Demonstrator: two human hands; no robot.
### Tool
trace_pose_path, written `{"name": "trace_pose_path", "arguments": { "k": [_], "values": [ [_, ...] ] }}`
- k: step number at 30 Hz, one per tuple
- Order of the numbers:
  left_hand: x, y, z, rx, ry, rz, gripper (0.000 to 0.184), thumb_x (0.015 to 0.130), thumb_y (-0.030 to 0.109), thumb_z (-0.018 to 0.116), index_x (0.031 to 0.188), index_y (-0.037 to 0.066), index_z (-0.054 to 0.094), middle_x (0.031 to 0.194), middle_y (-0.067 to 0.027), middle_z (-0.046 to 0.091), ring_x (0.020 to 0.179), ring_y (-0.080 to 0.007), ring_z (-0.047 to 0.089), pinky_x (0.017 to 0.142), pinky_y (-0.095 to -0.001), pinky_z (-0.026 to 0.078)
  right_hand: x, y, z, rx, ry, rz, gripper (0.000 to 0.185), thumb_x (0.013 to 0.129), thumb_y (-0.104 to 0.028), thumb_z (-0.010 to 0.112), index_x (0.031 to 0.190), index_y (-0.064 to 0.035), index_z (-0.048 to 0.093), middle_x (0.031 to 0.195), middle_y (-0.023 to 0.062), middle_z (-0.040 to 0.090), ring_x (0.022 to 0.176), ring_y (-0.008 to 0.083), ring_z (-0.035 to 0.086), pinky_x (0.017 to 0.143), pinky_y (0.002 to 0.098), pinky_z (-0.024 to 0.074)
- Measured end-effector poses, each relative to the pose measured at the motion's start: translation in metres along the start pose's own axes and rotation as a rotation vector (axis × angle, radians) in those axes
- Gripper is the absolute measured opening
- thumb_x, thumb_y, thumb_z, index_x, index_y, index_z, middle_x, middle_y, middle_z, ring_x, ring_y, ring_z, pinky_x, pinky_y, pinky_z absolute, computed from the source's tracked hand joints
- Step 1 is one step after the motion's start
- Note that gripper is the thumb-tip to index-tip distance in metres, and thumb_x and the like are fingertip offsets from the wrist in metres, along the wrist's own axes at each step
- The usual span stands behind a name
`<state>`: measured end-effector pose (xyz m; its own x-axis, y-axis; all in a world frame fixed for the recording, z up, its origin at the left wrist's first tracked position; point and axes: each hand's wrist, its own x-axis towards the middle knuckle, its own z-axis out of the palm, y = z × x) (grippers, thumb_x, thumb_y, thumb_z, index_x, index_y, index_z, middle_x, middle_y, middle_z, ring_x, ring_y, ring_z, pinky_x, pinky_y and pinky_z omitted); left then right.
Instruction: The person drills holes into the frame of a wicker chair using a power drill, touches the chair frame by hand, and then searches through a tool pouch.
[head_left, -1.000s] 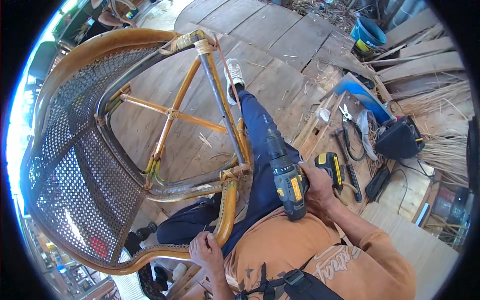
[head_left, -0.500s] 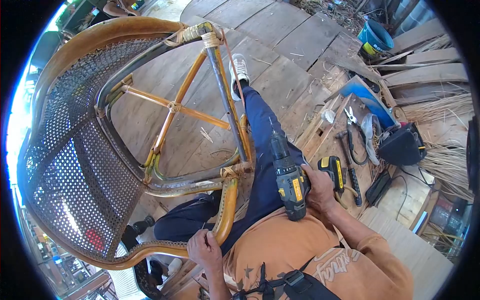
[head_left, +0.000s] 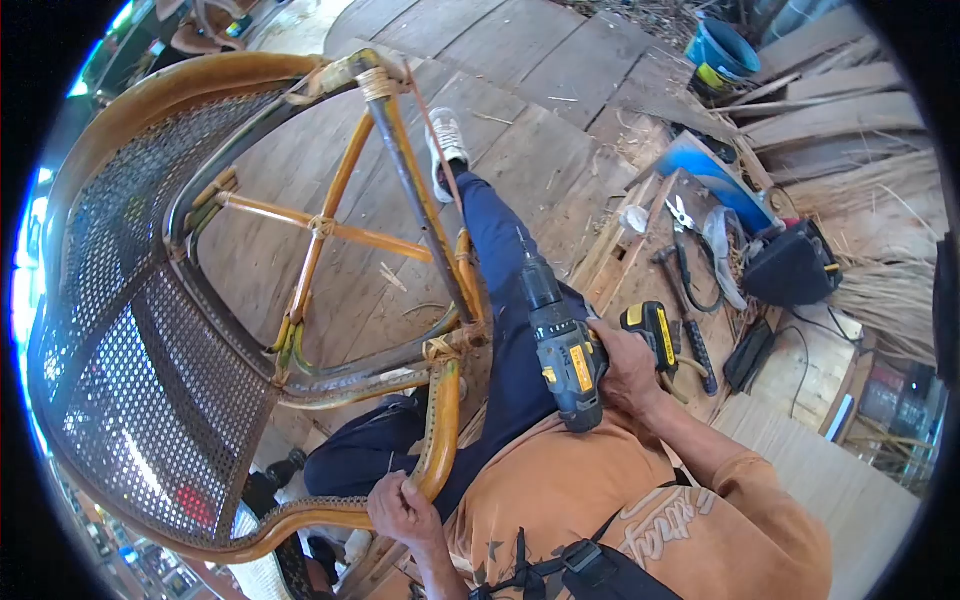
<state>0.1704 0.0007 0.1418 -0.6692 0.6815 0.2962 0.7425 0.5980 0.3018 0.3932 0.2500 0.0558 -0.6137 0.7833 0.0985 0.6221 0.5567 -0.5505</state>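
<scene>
A cordless drill [head_left: 567,355] points away from me over my thigh, its thin bit at the far end. My right hand [head_left: 628,368] is closed round its handle, and the yellow-black battery [head_left: 652,332] shows beyond the fingers. At the lower left, a rattan chair [head_left: 300,515] with a woven mesh back lies tipped against my legs. Against its curved, nail-studded rail [head_left: 440,430] rests my left hand [head_left: 408,512], fingers curled together. A thin nail-like piece [head_left: 391,462] sticks up from these fingers; its lower end is hidden.
On the wooden bench to the right lie pliers [head_left: 681,218], a hammer [head_left: 688,320] and a black pouch [head_left: 793,265]. A blue bucket [head_left: 722,50] stands at the upper right near curved wood strips [head_left: 850,125]. Plank flooring [head_left: 510,110] carries scattered cane scraps.
The view has shifted a little, so the chair frame and bench sit further left. The drill has tilted slightly in my right hand. The thin piece at my left fingers now shows more clearly.
</scene>
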Motion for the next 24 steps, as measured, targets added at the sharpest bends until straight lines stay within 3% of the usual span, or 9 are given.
{"name": "trace_pose_path", "arguments": {
  "k": [3, 5, 8, 13, 21, 22, 24],
  "values": [
    [0.002, -0.001, 0.0, -0.022, 0.086, 0.051, 0.032, 0.093, 0.027, 0.045, 0.078, 0.002, 0.057, 0.075, -0.011, 0.061, 0.068, -0.0297, 0.058, 0.065, -0.0402, 0.045, -0.006, 0.001, -0.008, 0.04, 0.053, 0.072, 0.048, 0.071, -0.009, 0.062, 0.118, -0.0062, 0.05, 0.076, 0.0142, 0.058, 0.07, 0.0317, 0.057, 0.062, 0.0412, 0.0421],
    [0.005, 0.004, -0.005, -0.042, 0.108, 0.055, 0.032, 0.093, 0.027, 0.044, 0.078, 0.002, 0.057, 0.076, -0.0105, 0.061, 0.069, -0.0293, 0.059, 0.065, -0.0399, 0.045, -0.01, -0.001, -0.022, 0.115, 0.023, 0.258, 0.045, 0.075, -0.014, 0.064, 0.118, -0.0111, 0.049, 0.083, 0.0181, 0.061, 0.078, 0.0379, 0.059, 0.065, 0.0447, 0.0449],
    [0.011, 0.011, -0.01, -0.05, 0.145, 0.088, 0.029, 0.092, 0.025, 0.045, 0.078, 0.003, 0.057, 0.077, -0.01, 0.062, 0.069, -0.0286, 0.059, 0.066, -0.0392, 0.045, -0.038, 0.014, -0.031, 0.071, 0.015, 0.455, 0.052, 0.077, -0.011, 0.063, 0.126, -0.0128, 0.045, 0.089, 0.0211, 0.062, 0.082, 0.0363, 0.062, 0.07, 0.0385, 0.0476],
    [0.021, 0.02, -0.019, -0.064, 0.093, 0.103, 0.019, 0.087, 0.017, 0.05, 0.081, 0.002, 0.06, 0.081, -0.0119, 0.063, 0.072, -0.0278, 0.059, 0.069, -0.0377, 0.045, -0.083, 0.037, -0.038, 0.035, 0.037, 0.687, 0.051, 0.079, -0.015, 0.063, 0.127, -0.0136, 0.044, 0.097, 0.0208, 0.062, 0.091, 0.0378, 0.06, 0.074, 0.0418, 0.0465],
    [0.042, 0.039, -0.027, -0.034, 0.136, 0.112, 0.011, 0.083, 0.012, 0.056, 0.078, 0.003, 0.06, 0.076, -0.0105, 0.062, 0.067, -0.028, 0.058, 0.064, -0.0375, 0.045, -0.133, 0.047, -0.043, -0.011, 0.129, 0.662, 0.062, 0.076, -0.024, 0.068, 0.131, -0.0168, 0.04, 0.094, 0.0183, 0.064, 0.088, 0.0332, 0.063, 0.072, 0.0383, 0.0477],
    [0.051, 0.04, -0.028, -0.009, 0.123, 0.103, 0.008, 0.081, 0.011, 0.057, 0.077, 0.004, 0.06, 0.076, -0.0094, 0.062, 0.066, -0.0275, 0.059, 0.063, -0.0375, 0.046, -0.141, 0.057, -0.034, -0.026, 0.226, 0.536, 0.059, 0.077, -0.022, 0.067, 0.129, -0.0137, 0.042, 0.091, 0.0204, 0.064, 0.085, 0.0358, 0.063, 0.071, 0.041, 0.0476],
    [0.066, 0.044, -0.027, 0.025, 0.077, 0.076, 0.006, 0.078, 0.009, 0.058, 0.075, 0.005, 0.061, 0.075, -0.0106, 0.062, 0.065, -0.029, 0.059, 0.061, -0.0379, 0.047, -0.151, 0.06, -0.033, -0.062, 0.123, 0.659, 0.056, 0.078, -0.019, 0.066, 0.128, -0.0141, 0.042, 0.096, 0.0197, 0.063, 0.088, 0.0349, 0.062, 0.073, 0.0394, 0.0475]
  ]
}}
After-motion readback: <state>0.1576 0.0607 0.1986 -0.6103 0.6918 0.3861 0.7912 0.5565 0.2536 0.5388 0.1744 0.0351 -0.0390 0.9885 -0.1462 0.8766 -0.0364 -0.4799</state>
